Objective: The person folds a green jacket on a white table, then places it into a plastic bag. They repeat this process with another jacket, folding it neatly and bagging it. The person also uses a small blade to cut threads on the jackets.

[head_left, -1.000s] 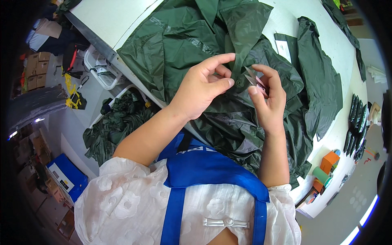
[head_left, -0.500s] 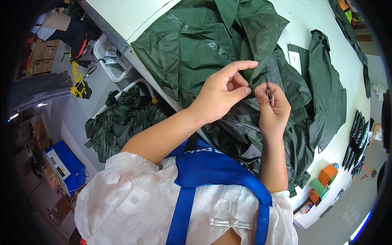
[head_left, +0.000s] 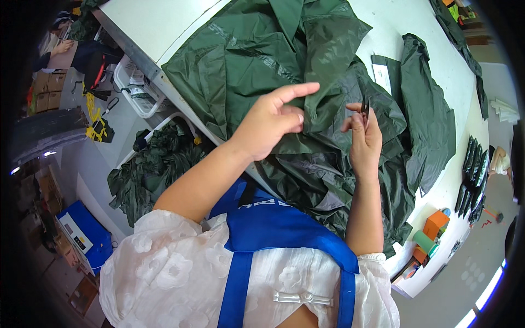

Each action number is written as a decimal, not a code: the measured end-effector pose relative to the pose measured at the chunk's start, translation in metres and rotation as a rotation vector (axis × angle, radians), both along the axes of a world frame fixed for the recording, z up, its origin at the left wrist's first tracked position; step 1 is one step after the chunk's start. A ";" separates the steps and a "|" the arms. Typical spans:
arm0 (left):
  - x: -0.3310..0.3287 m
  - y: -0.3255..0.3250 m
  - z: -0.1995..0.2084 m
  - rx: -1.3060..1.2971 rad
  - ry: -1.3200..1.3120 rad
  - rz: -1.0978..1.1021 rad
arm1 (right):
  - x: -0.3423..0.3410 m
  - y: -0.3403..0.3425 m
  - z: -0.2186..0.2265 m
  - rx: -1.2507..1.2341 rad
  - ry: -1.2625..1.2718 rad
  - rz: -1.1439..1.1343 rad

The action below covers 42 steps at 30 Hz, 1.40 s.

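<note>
A dark green garment [head_left: 262, 60] of thin, shiny fabric spreads over the white table. My left hand [head_left: 268, 120] hovers over its middle, index finger stretched out, thumb apart from it, the other fingers curled. Nothing shows between them. To the right, my right hand [head_left: 365, 139] is closed around a small pair of thread snips [head_left: 366, 107], whose dark blades point up and away from me. The snips are above the garment, apart from my left hand. The ends of the curled right fingers are partly hidden.
Another dark green garment [head_left: 429, 104] and a white label [head_left: 381, 77] lie at the right, with several black packets [head_left: 473, 169] beyond. An orange box [head_left: 436, 225] and a green roll [head_left: 425, 241] sit lower right. Left of the table edge are a white basket [head_left: 128, 90] and piled green fabric [head_left: 139, 175].
My hands have moved apart; the left has shifted left, away from the snips. In my right hand the snips now point upward and show more clearly. The whole view has shifted slightly.
</note>
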<state>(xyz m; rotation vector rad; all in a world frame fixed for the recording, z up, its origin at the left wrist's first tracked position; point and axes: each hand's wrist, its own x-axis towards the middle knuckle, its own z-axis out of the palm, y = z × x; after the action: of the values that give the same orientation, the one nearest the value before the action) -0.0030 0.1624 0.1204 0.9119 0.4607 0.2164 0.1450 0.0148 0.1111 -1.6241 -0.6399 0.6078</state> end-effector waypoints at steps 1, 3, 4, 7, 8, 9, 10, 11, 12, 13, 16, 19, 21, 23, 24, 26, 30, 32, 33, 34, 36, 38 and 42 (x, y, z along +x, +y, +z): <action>0.001 0.004 -0.001 -0.009 0.004 -0.016 | 0.000 0.001 -0.002 0.067 0.033 0.041; 0.005 0.010 0.004 0.090 -0.082 -0.022 | 0.003 0.004 0.011 -0.018 -0.077 0.136; 0.006 0.011 0.006 0.158 -0.106 -0.016 | 0.006 0.010 0.018 -0.038 -0.206 0.186; 0.007 0.016 0.013 0.309 -0.136 -0.047 | 0.012 0.039 0.044 -0.013 -0.322 0.312; 0.007 0.017 0.014 0.350 -0.125 -0.047 | 0.016 0.048 0.050 -0.027 -0.322 0.385; 0.007 0.018 0.015 0.389 -0.116 -0.049 | 0.019 0.056 0.056 -0.042 -0.323 0.456; 0.005 0.019 0.013 0.432 -0.106 -0.052 | 0.025 0.063 0.057 -0.090 -0.326 0.565; 0.003 0.020 0.009 0.474 -0.096 -0.056 | 0.030 0.069 0.057 -0.138 -0.328 0.675; 0.000 0.021 0.004 0.513 -0.089 -0.058 | 0.037 0.073 0.058 -0.270 -0.289 0.751; -0.005 0.019 -0.001 0.662 -0.035 -0.056 | 0.042 0.074 0.056 -0.292 -0.360 0.763; -0.027 0.005 -0.019 1.105 0.136 -0.113 | 0.057 0.068 0.046 -0.259 -0.304 0.744; -0.037 -0.002 -0.038 1.278 0.186 -0.139 | 0.058 0.062 0.044 -0.249 -0.305 0.679; -0.038 0.006 -0.040 1.201 0.211 -0.255 | 0.056 0.062 0.040 -0.223 -0.292 0.622; -0.034 0.010 -0.034 1.181 0.221 -0.267 | 0.053 0.063 0.037 -0.217 -0.227 0.568; -0.028 0.011 -0.025 1.205 0.221 -0.219 | 0.051 0.064 0.037 -0.208 -0.197 0.540; -0.016 0.007 -0.022 1.288 0.246 -0.156 | 0.049 0.064 0.034 -0.178 -0.177 0.539; 0.014 0.003 -0.030 1.470 0.232 -0.258 | 0.044 0.060 0.026 -0.043 -0.298 0.428; 0.017 0.003 -0.035 1.323 0.205 -0.229 | 0.049 0.049 0.016 0.036 -0.411 0.261; 0.016 0.003 -0.036 1.245 0.201 -0.221 | 0.052 0.037 0.011 -0.016 -0.476 0.118; 0.011 0.003 -0.034 1.046 0.205 -0.211 | 0.054 0.020 0.003 -0.075 -0.386 0.006; 0.004 0.007 -0.025 0.700 0.356 -0.361 | 0.047 -0.014 -0.003 -0.164 -0.180 -0.155; -0.003 0.007 -0.025 0.580 0.345 -0.350 | 0.024 -0.044 -0.006 -0.163 -0.018 -0.163; -0.013 0.001 -0.019 0.508 0.268 -0.337 | -0.028 -0.062 -0.003 -0.200 -0.021 0.092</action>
<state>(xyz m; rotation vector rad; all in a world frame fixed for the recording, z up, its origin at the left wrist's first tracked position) -0.0156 0.1638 0.1019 1.5102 0.5001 -0.1072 0.1174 -0.0474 0.1078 -1.7959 -0.6900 0.7414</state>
